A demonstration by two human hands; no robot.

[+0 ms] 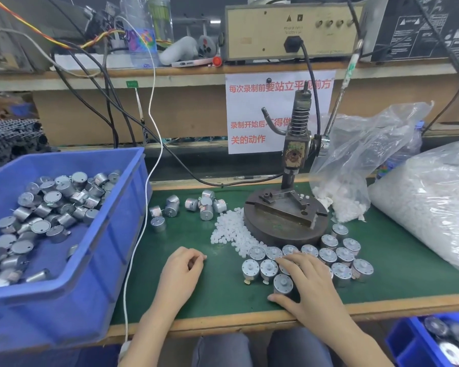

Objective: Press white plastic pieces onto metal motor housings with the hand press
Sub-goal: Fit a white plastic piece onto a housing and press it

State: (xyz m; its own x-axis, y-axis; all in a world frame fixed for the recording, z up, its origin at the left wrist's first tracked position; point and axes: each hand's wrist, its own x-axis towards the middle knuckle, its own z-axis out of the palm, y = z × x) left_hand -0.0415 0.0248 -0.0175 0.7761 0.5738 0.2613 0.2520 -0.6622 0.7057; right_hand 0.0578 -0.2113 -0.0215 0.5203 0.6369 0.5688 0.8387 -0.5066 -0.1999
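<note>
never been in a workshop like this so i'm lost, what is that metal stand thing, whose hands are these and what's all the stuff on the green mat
One picture, from a camera worn on the person's head, looking down at their own bare hands. The metal stand is a hand press: its lever should push a ram down toward the round base. On the green mat lie a pile of small white plastic pieces, some loose motors, and a group of upright motors in front of the press. The blue bin holds more motors; the clear bags hold more white pieces. The right hand rests spread over the upright motors. The left hand rests curled on the mat; whether it pinches anything is unclear.
</note>
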